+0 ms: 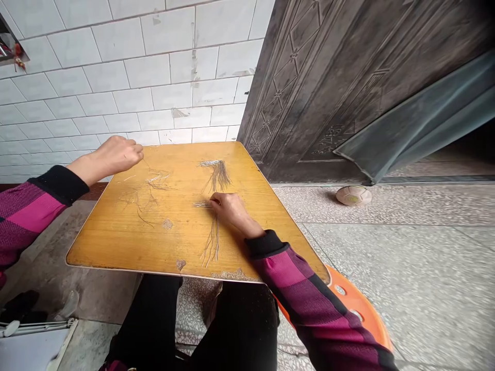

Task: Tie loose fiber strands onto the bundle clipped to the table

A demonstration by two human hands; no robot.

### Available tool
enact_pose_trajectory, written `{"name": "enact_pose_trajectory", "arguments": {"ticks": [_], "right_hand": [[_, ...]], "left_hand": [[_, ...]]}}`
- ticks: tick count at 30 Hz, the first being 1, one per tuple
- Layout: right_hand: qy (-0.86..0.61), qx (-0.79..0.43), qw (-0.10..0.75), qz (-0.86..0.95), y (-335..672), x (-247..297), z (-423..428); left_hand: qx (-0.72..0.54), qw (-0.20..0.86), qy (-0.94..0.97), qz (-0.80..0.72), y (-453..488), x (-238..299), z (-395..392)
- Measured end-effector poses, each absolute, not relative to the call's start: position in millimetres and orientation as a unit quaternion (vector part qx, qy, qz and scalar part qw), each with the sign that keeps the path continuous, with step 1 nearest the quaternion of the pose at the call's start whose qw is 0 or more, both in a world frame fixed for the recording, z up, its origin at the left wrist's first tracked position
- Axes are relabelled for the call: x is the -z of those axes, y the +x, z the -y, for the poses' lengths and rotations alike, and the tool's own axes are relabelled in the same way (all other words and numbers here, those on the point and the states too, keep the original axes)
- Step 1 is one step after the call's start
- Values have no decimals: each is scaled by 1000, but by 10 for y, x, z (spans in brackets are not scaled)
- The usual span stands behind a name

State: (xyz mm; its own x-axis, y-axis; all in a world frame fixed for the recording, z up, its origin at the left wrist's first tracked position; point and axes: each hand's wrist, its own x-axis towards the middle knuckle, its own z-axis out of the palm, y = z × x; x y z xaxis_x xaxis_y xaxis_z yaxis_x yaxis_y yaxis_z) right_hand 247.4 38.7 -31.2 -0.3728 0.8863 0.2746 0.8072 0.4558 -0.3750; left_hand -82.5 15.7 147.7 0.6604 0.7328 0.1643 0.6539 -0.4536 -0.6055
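My left hand [119,154] is closed over the table's far left edge, and a thin strand hangs from its fingertips. Below and right of it lies a loose tangle of thin wires [154,180], some silvery, some brown. My right hand [231,208] rests near the middle of the table, thumb and fingers pinched on a few bent wires [211,242]. Their silvery ends stick out left of the fingers, and their long ends trail toward the near edge. Beyond that hand lies a thicker bundle of bent wires [218,172], untouched.
The worn yellow wooden table [127,242] stands against a white tiled wall [112,77]. An orange stool [371,322] is partly under its right corner. On the floor to the right lies a ball [353,196], near a dark carved door [301,93] and a grey-green curtain [417,118].
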Motion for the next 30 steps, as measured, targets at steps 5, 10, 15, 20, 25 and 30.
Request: {"name": "enact_pose_trajectory", "arguments": {"ticks": [5, 10, 15, 20, 25, 30], "right_hand": [[-502, -92, 229, 829, 2473, 337, -398], [-499, -97, 241, 827, 2479, 353, -417], [-494, -158, 312, 796, 2512, 351, -483], [-398, -492, 425, 647, 2516, 287, -471], [-306, -637, 444, 551, 2489, 227, -376], [-253, -640, 414, 596, 2465, 208, -255]], "left_hand": [[-25, 305, -822, 480, -961, -1507, -167], [104, 238, -819, 512, -900, -1428, -146], [315, 65, -814, 484, -595, -1111, -17], [453, -99, -758, 459, -202, -596, 75], [495, -221, -707, 454, 88, -193, 11], [510, -328, -655, 450, 183, 14, 43]]}}
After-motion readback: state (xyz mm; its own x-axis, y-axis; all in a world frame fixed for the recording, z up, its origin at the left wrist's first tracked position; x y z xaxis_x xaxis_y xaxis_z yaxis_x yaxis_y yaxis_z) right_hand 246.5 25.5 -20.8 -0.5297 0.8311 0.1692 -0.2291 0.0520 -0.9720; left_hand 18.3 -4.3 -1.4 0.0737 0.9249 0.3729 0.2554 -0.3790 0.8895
